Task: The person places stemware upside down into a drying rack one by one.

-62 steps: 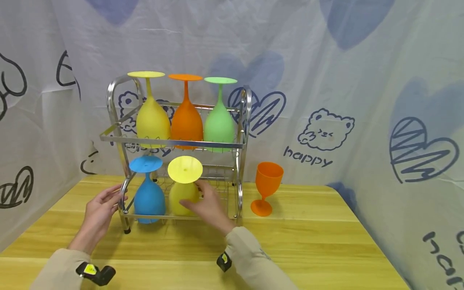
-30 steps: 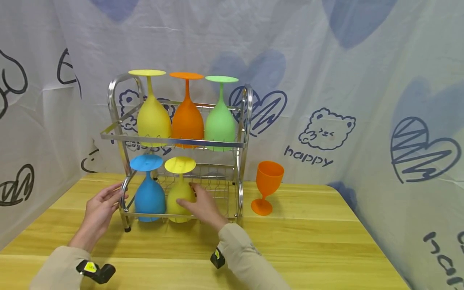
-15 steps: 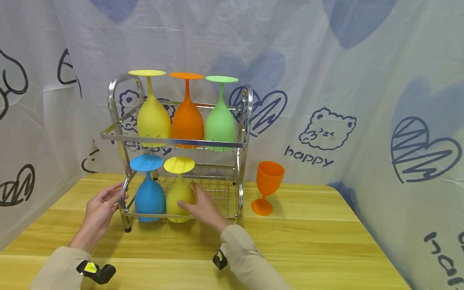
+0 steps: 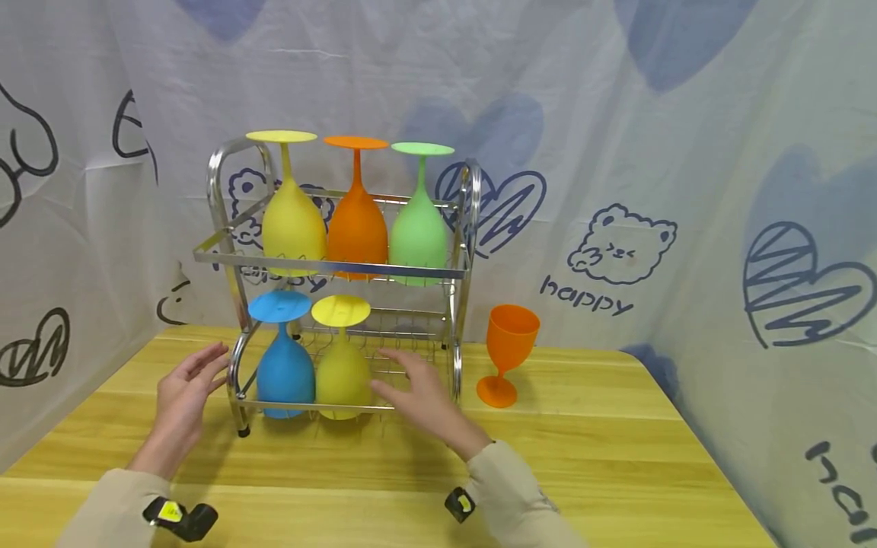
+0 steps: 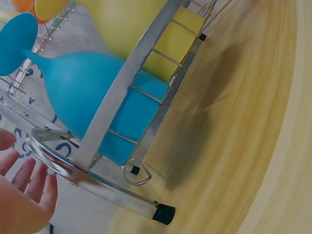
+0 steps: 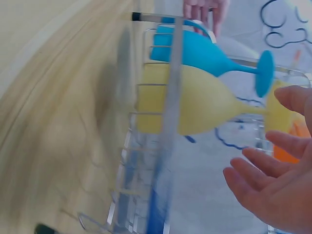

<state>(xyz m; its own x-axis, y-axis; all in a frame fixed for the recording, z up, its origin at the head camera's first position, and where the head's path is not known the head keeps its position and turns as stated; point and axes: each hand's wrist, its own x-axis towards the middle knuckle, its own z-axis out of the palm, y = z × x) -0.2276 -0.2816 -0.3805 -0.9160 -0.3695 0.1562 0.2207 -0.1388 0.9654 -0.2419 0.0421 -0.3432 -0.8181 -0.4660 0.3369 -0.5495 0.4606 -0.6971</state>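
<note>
On the lower tier of a two-tier metal rack [image 4: 342, 269], a blue goblet [image 4: 285, 373] and a yellow goblet [image 4: 342, 377] stand upside down side by side. My right hand [image 4: 426, 396] is just right of the yellow goblet, fingers spread and holding nothing; the right wrist view shows a gap between the fingers [image 6: 263, 163] and its bowl. My left hand [image 4: 183, 392] is beside the rack's left leg, fingers loosely extended. In the left wrist view those fingers [image 5: 36, 180] are right at the bent metal tube, not wrapped round it.
The upper tier bears upside-down yellow [image 4: 294, 224], orange [image 4: 358, 228] and green [image 4: 419, 232] goblets. An orange goblet [image 4: 510, 335] stands upright on the wooden table [image 4: 582, 457], right of the rack. A printed cloth [image 4: 617, 137] hangs behind and at both sides.
My right hand set the yellow goblet down beside the blue one, then let go and moved off to the right. My left hand has come slightly away from the rack's leg.
</note>
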